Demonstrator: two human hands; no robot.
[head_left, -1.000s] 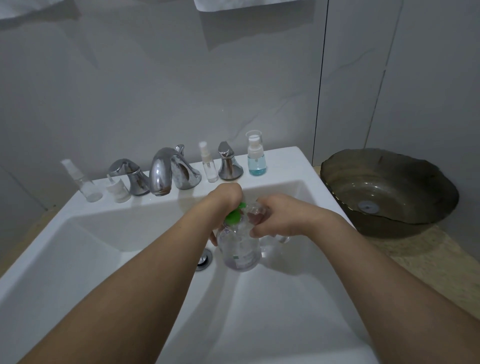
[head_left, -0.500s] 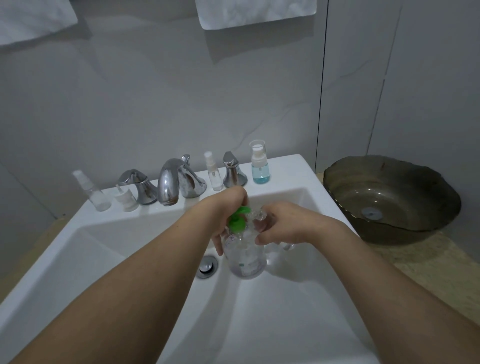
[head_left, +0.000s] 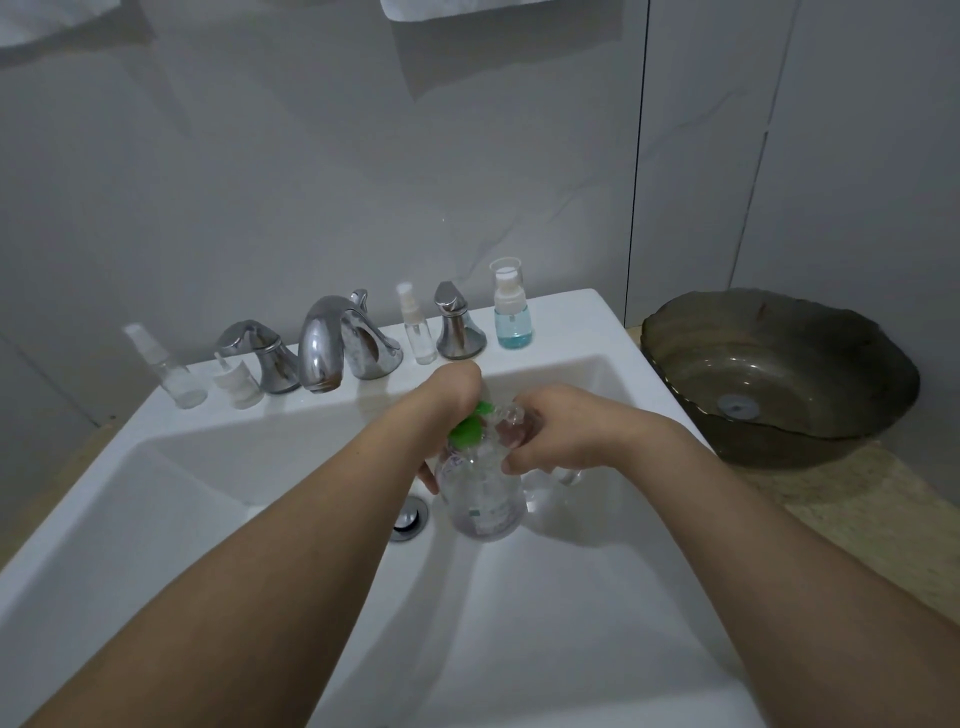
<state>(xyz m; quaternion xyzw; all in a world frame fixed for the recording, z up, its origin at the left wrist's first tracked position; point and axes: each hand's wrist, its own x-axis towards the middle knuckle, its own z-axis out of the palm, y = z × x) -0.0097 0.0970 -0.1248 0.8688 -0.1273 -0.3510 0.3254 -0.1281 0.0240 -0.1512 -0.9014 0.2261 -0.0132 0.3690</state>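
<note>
While held above the basin of a white ceramic sink (head_left: 571, 332), near its drain, a clear plastic bottle with a green cap (head_left: 485, 499) is gripped near its top by the left hand (head_left: 451, 400), the cap partly hidden by that wrist. A small clear container (head_left: 514, 428) is clutched against the bottle's top by the right hand (head_left: 563, 434), whose fingers cover most of it. A chrome faucet (head_left: 327, 343), a small clear spray bottle (head_left: 418, 332) and a blue-filled pump bottle (head_left: 511, 317) are lined along the far rim; a dark glass bowl (head_left: 779, 374) is seen at right.
</note>
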